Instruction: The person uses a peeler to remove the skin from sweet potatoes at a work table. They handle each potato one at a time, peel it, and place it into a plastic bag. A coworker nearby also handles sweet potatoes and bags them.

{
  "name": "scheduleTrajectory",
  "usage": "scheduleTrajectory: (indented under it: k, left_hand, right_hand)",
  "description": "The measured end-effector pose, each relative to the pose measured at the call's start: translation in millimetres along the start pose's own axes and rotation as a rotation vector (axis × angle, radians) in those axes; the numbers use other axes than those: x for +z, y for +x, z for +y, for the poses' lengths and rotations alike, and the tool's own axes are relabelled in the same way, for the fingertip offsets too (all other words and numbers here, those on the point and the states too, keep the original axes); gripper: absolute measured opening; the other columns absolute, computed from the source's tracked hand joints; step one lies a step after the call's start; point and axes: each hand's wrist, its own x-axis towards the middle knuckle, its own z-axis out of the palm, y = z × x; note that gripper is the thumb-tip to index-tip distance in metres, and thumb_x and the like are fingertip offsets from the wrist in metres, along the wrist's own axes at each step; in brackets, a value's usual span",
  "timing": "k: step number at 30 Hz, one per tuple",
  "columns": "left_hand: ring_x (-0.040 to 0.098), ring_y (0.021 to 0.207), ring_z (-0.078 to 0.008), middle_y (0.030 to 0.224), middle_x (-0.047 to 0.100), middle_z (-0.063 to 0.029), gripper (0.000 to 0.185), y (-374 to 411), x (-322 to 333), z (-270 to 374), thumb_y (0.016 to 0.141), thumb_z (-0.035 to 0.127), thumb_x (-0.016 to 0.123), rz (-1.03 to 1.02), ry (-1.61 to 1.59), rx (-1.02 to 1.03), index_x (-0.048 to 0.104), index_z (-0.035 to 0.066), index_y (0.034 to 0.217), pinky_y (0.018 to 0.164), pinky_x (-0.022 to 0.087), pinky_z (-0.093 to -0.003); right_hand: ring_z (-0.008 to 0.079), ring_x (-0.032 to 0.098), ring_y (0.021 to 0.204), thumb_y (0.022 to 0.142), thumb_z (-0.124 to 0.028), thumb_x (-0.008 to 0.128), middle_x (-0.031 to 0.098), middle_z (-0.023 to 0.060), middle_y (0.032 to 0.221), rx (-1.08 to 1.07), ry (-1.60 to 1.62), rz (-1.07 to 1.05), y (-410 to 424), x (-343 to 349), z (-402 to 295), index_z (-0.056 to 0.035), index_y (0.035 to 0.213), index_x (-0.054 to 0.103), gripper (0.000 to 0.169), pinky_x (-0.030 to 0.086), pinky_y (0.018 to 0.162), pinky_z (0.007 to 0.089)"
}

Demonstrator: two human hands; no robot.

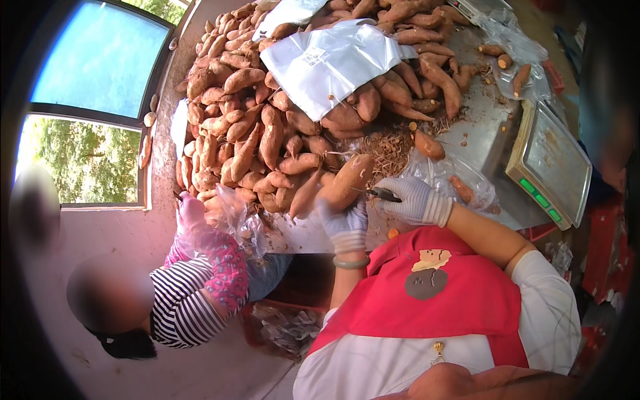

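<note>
My left hand (344, 225), in a striped knit glove, is closed around the lower part of a large sweet potato (348, 181). The tuber leans up and to the right, just above the near edge of the table. My right hand (409, 199), gloved alike, grips a small dark-handled cutting tool (384, 194), whose tip points left at the tuber. Whether the tip touches the skin I cannot tell. Beyond both hands rises a big pile of sweet potatoes (245, 120), with a white plastic bag (340, 60) lying on it.
A co-worker (195, 295) sits at my left, a gloved hand (191, 212) by the pile. To my right stands a digital scale (552, 165) with green displays. Clear plastic bags (450, 175) and root trimmings (392, 152) lie on the metal table (500, 145). A window (100, 55) is at far left.
</note>
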Motion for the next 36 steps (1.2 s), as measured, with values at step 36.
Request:
scheduleTrajectory:
  k: [36]
  left_hand:
    - [0.042, 0.125, -0.0347, 0.137, 0.042, -0.0161, 0.068, -24, 14, 2, 0.082, 0.039, 0.064, 0.032, -0.087, 0.075, 0.038, 0.004, 0.135, 0.104, 0.039, -0.0557]
  right_hand:
    - [0.0277, 0.061, 0.079, 0.072, -0.01, 0.071, 0.063, 0.0085, 0.089, -0.449, -0.171, 0.594, 37, 14, 12, -0.0097, 0.098, 0.064, 0.028, 0.05, 0.07, 0.0334]
